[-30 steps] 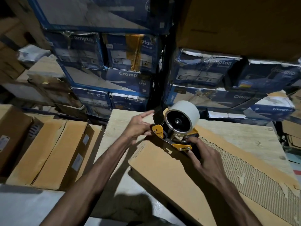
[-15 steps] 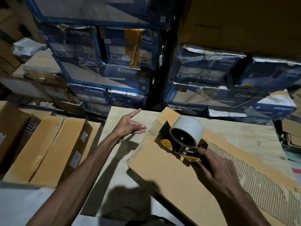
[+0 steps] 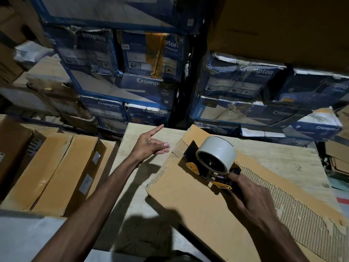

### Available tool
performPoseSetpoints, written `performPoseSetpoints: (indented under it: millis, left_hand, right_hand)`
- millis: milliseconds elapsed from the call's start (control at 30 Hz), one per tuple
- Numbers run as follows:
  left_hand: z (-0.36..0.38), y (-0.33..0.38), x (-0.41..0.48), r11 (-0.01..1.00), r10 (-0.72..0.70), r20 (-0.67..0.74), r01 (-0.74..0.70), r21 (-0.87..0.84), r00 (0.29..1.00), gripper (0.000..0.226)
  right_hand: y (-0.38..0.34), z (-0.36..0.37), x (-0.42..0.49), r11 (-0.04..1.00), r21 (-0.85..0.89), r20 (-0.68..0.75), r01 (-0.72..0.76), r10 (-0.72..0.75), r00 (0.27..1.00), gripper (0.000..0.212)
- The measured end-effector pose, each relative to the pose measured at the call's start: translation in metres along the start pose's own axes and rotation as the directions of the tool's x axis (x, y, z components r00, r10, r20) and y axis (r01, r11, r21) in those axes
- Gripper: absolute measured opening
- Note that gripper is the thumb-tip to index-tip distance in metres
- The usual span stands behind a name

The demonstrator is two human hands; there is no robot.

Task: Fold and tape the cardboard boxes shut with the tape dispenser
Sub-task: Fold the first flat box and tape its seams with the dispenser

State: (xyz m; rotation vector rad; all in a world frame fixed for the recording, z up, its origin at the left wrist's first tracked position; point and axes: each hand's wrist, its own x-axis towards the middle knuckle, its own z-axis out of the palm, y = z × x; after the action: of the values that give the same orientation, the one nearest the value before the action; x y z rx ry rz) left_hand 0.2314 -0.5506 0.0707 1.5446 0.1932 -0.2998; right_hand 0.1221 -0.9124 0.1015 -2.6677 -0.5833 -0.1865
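A flat brown cardboard box (image 3: 198,205) lies on a wooden table (image 3: 143,186), its right strip torn down to bare corrugation. On the box's far end sits a black and yellow tape dispenser (image 3: 209,167) carrying a wide pale tape roll (image 3: 217,154). My right hand (image 3: 251,197) grips the dispenser's handle from the near side. My left hand (image 3: 149,144) hovers over the table left of the box, fingers straight, index finger pointing away, holding nothing.
Stacks of blue printed cartons (image 3: 132,72) rise like a wall just behind the table. Long brown cartons (image 3: 56,171) lie side by side to the left of the table. More brown boxes (image 3: 336,157) stand at the far right.
My left hand let go of the dispenser's front and drew off to the left, opening. My right hand lowered the dispenser onto the box's far end.
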Motion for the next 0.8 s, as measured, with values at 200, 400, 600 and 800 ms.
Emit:
performPoseSetpoints:
  millis: [200, 400, 600, 800]
  left_hand:
    - [-0.001, -0.001, 0.000, 1.000, 0.013, -0.008, -0.013, 0.015, 1.000, 0.085]
    - [0.003, -0.013, 0.006, 0.998, -0.023, -0.001, 0.023, 0.063, 1.000, 0.084]
    - [0.019, -0.028, -0.002, 0.995, -0.090, 0.002, 0.090, 0.048, 0.996, 0.064]
    - [0.026, -0.061, 0.000, 0.977, -0.177, -0.115, 0.189, 0.102, 0.977, 0.067]
  right_hand:
    - [-0.001, 0.000, 0.000, 1.000, 0.011, -0.010, -0.014, 0.014, 1.000, 0.040]
    - [-0.003, 0.009, 0.001, 0.999, -0.022, 0.049, -0.033, 0.034, 0.998, 0.040]
    - [-0.003, 0.010, 0.003, 0.998, -0.044, 0.070, -0.035, 0.038, 0.997, 0.041]
    - [-0.004, 0.009, 0.005, 0.998, -0.049, 0.067, -0.032, 0.036, 0.997, 0.040]
